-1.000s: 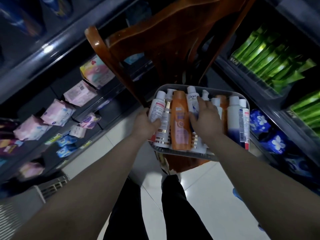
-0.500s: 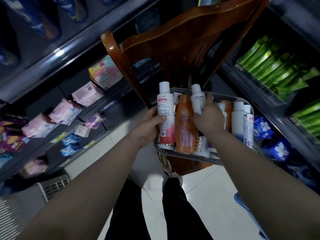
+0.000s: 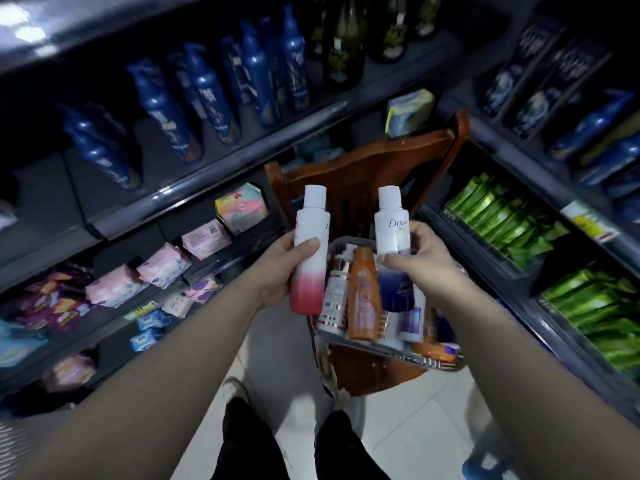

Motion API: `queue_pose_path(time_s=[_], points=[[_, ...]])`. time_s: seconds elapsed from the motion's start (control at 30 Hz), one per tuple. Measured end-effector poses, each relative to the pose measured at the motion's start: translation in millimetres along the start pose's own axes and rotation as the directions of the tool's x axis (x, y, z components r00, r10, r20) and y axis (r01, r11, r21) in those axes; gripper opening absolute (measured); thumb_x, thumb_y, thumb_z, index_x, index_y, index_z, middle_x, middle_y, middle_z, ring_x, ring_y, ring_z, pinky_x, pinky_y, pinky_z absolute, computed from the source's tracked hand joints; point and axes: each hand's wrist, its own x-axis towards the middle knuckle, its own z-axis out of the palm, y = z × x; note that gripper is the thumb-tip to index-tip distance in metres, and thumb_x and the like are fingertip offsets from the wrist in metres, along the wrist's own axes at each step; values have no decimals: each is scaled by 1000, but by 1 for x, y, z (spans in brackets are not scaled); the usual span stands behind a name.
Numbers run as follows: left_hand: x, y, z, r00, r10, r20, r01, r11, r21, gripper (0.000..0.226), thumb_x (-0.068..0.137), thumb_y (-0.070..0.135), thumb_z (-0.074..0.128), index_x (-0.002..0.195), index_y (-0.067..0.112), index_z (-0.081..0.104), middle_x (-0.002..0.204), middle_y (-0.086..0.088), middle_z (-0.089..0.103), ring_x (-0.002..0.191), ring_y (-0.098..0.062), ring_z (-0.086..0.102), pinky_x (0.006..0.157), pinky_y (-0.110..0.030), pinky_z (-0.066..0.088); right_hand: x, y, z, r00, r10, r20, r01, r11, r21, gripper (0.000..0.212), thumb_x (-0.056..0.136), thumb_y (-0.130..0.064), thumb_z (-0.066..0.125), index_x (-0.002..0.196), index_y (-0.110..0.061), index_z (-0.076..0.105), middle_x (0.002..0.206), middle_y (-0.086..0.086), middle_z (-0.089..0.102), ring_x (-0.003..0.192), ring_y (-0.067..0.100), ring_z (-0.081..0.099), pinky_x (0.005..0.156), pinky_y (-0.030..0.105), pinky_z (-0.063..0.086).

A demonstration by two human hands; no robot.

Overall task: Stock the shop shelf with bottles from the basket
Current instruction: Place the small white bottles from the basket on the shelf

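White bottles (image 3: 310, 251) upright, caps up

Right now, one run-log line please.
left hand: pink bottle | right hand: white-blue bottle | both above basket

— Where's the camera sitting?
— On the person's head, a single wide-angle view tilted forward and down the aisle.
— Close in?
— Close: forearms reach in from the bottom corners, the basket (image 3: 446, 365) near centre, shelves (image 3: 207, 174) curving along both sides.
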Motion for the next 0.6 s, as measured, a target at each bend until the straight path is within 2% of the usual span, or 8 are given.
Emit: queue_pose_path(time_s=[0.1, 0.17, 0.23, 0.3, 0.4, 0.47, 0.53, 0.6], points=[[-27, 29, -6, 994, 109, 12, -108, 992, -63, 61, 67, 29, 83, 117, 9, 55, 91, -12, 70, 78, -22, 67, 72, -35, 57, -12, -35, 13, 992, -101, 74, 99, 994, 39, 62, 71, -1, 80, 121, -19, 49, 100, 0, 67, 89, 16, 65, 81, 34, 52], [-48, 47, -12, 993, 115, -20, -116, 986, -120, 49, 80, 23, 69, 122, 5, 51, 94, -18, 69, 78, -26, 68, 73, -37, 58, -20, -59, 28, 973, -173, 150, 168, 985, 48, 58, 73, -5, 79, 121, -23, 52, 104, 1, 68, 94, 18, 66, 84, 37, 53], [-71, 64, -17, 996, 74, -50, -81, 986, -144, 43, 85, 26, 55, 121, 2, 51, 92, -17, 68, 75, -26, 68, 74, -38, 57, -32, -83, 46, 946, -237, 220, 225, 971, 78, 44, 81, -4, 72, 117, -24, 55, 107, 2, 69, 96, 18, 65, 85, 35, 53], [-93, 78, -24, 990, 117, -77, -127, 983, -132, 42, 87, 35, 55, 115, 3, 53, 84, -13, 67, 67, -23, 66, 66, -34, 58, -45, -105, 68, 918, -286, 274, 259, 957, 129, 32, 89, -7, 63, 116, -22, 56, 109, 4, 68, 96, 16, 64, 83, 31, 52], [-129, 101, -39, 958, 250, -142, -259, 964, -51, 41, 78, 40, 57, 103, 8, 51, 68, -7, 66, 55, -18, 65, 55, -30, 57, -64, -137, 101, 897, -307, 317, 271, 950, 151, 20, 95, -19, 56, 114, -25, 56, 113, 4, 67, 98, 16, 64, 83, 29, 51], [-157, 118, -55, 931, 332, -150, -338, 941, -14, 51, 69, 47, 71, 99, 11, 52, 70, -7, 66, 61, -18, 66, 61, -33, 57, -76, -156, 126, 881, -311, 356, 276, 950, 149, 25, 95, -21, 57, 120, -23, 54, 115, 4, 66, 100, 19, 64, 85, 34, 51], [-184, 134, -78, 892, 410, -188, -411, 911, 33, 63, 59, 50, 85, 100, 12, 55, 79, -8, 63, 70, -19, 62, 68, -34, 55, -89, -175, 151, 860, -333, 386, 301, 943, 142, 35, 91, -17, 63, 125, -19, 52, 113, 6, 66, 98, 21, 65, 81, 35, 54], [-212, 148, -101, 837, 482, -258, -463, 876, 135, 51, 71, 43, 76, 102, 9, 55, 86, -11, 59, 73, -20, 57, 71, -33, 49, -102, -193, 178, 839, -358, 410, 337, 933, 125, 41, 86, -13, 68, 123, -20, 52, 110, 9, 66, 94, 23, 66, 71, 32, 54]])
